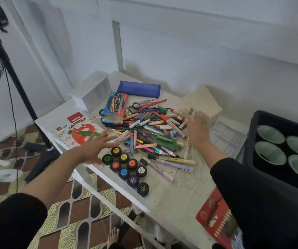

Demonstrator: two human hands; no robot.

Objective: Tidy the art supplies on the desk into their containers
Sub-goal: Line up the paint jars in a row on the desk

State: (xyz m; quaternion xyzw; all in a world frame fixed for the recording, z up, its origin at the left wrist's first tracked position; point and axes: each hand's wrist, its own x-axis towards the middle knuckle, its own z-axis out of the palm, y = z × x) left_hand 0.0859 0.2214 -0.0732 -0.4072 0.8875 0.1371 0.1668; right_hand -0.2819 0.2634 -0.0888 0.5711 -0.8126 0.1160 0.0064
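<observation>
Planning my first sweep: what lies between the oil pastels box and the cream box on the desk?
Head view: a loose pile of markers, pens and crayons fills the stretch from oil pastels box to cream box.

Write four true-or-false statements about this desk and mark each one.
1. The left hand is spread open and holds nothing. True.
2. The blue pencil case lies on the floor. False: it lies on the desk, behind the pile of pens.
3. The paint pots have their lids on. True.
4. The oil pastels box lies right of the pile. False: it lies left of it.
</observation>
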